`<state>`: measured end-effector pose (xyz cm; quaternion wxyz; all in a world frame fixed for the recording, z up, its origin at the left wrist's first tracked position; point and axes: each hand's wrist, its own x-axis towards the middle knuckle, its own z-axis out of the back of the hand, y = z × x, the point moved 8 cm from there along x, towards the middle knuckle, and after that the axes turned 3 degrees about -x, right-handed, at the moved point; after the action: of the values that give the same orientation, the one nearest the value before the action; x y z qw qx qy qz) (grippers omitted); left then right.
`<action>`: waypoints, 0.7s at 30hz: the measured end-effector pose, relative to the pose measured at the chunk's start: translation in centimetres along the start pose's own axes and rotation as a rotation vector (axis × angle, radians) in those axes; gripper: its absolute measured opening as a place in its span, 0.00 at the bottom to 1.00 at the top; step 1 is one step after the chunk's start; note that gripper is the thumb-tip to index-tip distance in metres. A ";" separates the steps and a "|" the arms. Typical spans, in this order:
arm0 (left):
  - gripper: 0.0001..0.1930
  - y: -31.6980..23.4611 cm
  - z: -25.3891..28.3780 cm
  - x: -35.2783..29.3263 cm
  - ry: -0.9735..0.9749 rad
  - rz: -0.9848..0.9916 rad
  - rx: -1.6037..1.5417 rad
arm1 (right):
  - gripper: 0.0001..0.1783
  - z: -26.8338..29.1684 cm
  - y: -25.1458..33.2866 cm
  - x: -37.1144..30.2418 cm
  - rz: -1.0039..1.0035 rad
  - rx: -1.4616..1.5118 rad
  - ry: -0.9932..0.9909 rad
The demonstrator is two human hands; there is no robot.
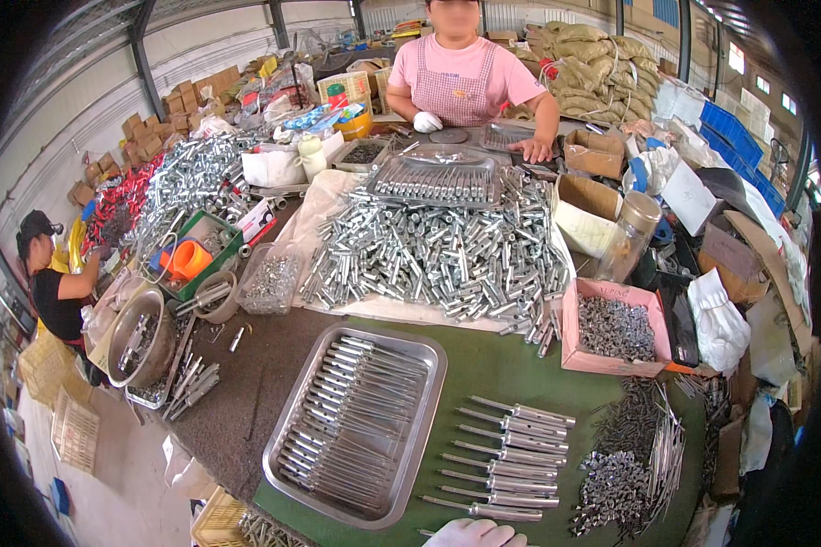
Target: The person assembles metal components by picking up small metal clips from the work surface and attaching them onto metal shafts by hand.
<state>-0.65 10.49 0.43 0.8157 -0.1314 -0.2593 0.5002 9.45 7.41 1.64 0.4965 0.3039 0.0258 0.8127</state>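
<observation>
My right hand [477, 534], in a white glove, shows at the lower edge, partly cut off. Its fingers look curled over a metal tube-and-rod piece, whose thin tip [426, 531] sticks out on the left; the rest is hidden. Just beyond it, several similar pieces [520, 468] lie in a row on the green mat, thin ends to the left and thick tubes to the right. A steel tray [275, 456] left of them holds more such pieces in two overlapping rows. My left hand is out of view.
Dark screws [626, 424], small metal parts [611, 492] and thin rods [668, 456] lie at right, near a pink box [570, 337]. Loose metal tubes [429, 255] are heaped beyond. A co-worker [465, 82] stands across the table; another person [55, 283] is at far left.
</observation>
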 end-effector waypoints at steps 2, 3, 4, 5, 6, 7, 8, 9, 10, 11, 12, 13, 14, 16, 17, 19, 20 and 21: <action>0.15 0.0 -0.1 -0.1 -0.002 -0.004 0.019 | 0.08 0.0 0.0 0.0 -0.002 0.000 0.005; 0.15 0.0 -0.1 -0.1 -0.002 -0.004 0.019 | 0.08 0.0 0.0 0.0 -0.004 0.000 0.007; 0.14 0.0 -0.1 -0.1 -0.001 -0.005 0.015 | 0.08 -0.1 0.0 0.0 -0.005 -0.001 0.010; 0.14 0.0 -0.1 -0.1 0.001 -0.006 0.011 | 0.08 -0.1 0.0 0.1 -0.007 -0.002 0.013; 0.14 0.0 -0.2 -0.1 0.001 -0.005 0.011 | 0.08 -0.1 0.0 0.1 -0.009 -0.002 0.016; 0.14 0.1 -0.2 -0.1 -0.003 -0.001 0.005 | 0.08 -0.1 -0.1 0.1 -0.010 -0.002 0.018; 0.14 0.1 -0.2 -0.1 -0.007 0.003 -0.001 | 0.09 -0.1 -0.1 0.1 -0.012 -0.003 0.021; 0.14 0.1 -0.2 -0.1 -0.007 0.003 -0.001 | 0.09 -0.2 -0.1 0.1 -0.013 -0.003 0.023; 0.14 0.0 -0.1 -0.1 -0.010 -0.002 0.008 | 0.09 -0.2 -0.1 0.1 -0.014 -0.004 0.026; 0.13 -0.1 0.0 0.0 -0.014 -0.008 0.017 | 0.09 -0.2 -0.1 0.1 -0.016 -0.004 0.028; 0.13 -0.1 0.1 0.0 -0.013 -0.008 0.016 | 0.09 -0.2 -0.1 0.1 -0.018 -0.004 0.031; 0.13 -0.2 0.3 0.1 -0.017 -0.011 0.014 | 0.09 -0.2 -0.2 0.1 -0.019 -0.005 0.033; 0.13 -0.2 0.4 0.1 -0.020 -0.014 0.011 | 0.09 -0.2 -0.2 0.1 -0.021 -0.005 0.036; 0.13 -0.2 0.3 0.1 -0.019 -0.013 0.009 | 0.09 -0.3 -0.2 0.1 -0.026 -0.007 0.041; 0.13 -0.2 0.4 0.2 -0.019 -0.012 0.007 | 0.09 -0.2 -0.2 0.1 -0.030 -0.009 0.044; 0.12 -0.3 0.8 0.4 -0.027 -0.015 0.010 | 0.09 0.0 -0.1 -0.2 -0.041 -0.015 0.051; 0.11 -0.5 1.2 0.6 -0.038 -0.017 0.015 | 0.09 -0.1 -0.1 -0.3 -0.047 -0.018 0.053; 0.09 -0.5 1.3 0.7 -0.013 -0.021 0.018 | 0.09 -0.2 -0.2 -0.3 -0.058 -0.020 0.059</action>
<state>-0.68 10.83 1.96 0.8204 -0.1178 -0.2615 0.4947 9.64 7.31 1.24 0.5220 0.2740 0.0408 0.8067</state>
